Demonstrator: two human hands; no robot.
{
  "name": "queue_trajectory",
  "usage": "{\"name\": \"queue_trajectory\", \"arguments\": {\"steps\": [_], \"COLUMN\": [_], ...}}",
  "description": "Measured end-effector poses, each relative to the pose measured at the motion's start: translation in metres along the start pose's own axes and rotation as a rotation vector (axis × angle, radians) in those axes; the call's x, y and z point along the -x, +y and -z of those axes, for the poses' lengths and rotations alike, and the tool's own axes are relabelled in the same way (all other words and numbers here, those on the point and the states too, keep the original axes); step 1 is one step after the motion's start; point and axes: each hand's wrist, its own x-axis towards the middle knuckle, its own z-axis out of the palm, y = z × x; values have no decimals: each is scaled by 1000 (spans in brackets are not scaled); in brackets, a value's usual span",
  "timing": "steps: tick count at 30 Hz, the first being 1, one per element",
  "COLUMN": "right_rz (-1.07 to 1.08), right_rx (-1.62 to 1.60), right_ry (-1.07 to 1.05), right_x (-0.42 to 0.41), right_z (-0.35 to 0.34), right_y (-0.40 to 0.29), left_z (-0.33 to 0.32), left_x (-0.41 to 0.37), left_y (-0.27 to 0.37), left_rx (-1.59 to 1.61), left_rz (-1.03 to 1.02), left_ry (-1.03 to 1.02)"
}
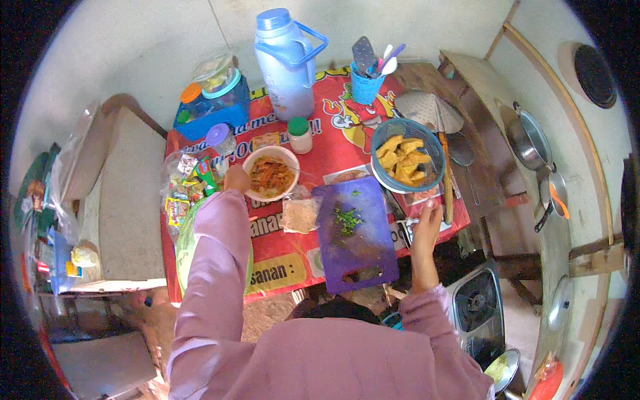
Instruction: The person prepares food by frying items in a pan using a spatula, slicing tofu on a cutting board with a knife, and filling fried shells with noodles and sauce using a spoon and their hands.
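Observation:
My left hand (236,179) is at the left rim of a white bowl (271,175) with a reddish shredded food mix; its fingers are partly hidden, so the grip is unclear. Just below a plastic basket (409,185) of golden fried pieces (406,157), my right hand (426,225) extends over the table's right side. Whether it holds anything cannot be made out. Between the hands lies a purple cutting board (357,250) bearing chopped green herbs (347,221). A small clear bag of pale brown powder (300,216) sits beside the board.
A blue thermos jug (285,70), a utensil holder (367,86) and a green-lidded jar (300,135) stand farther back. Seasoning sachets (187,192) lie left. A wooden-handled strainer (446,175) rests at the right, above a gas stove (477,305) beyond the table edge.

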Motion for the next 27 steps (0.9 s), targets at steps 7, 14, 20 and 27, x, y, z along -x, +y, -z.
{"name": "queue_trajectory", "arguments": {"steps": [7, 14, 20, 27], "right_rz": [601, 1262, 1169, 1141], "right_rx": [132, 849, 1034, 1015], "right_ry": [-415, -269, -560, -765], "right_x": [48, 59, 77, 106], "right_z": [-55, -127, -89, -94], "right_y": [-67, -144, -121, -63], "left_z": [70, 144, 96, 52], "left_x": [21, 132, 244, 291], "left_y": [31, 106, 102, 85], "left_rx": [377, 496, 740, 823], "left_rz": [30, -88, -3, -9], "left_ry": [117, 214, 68, 122]}}
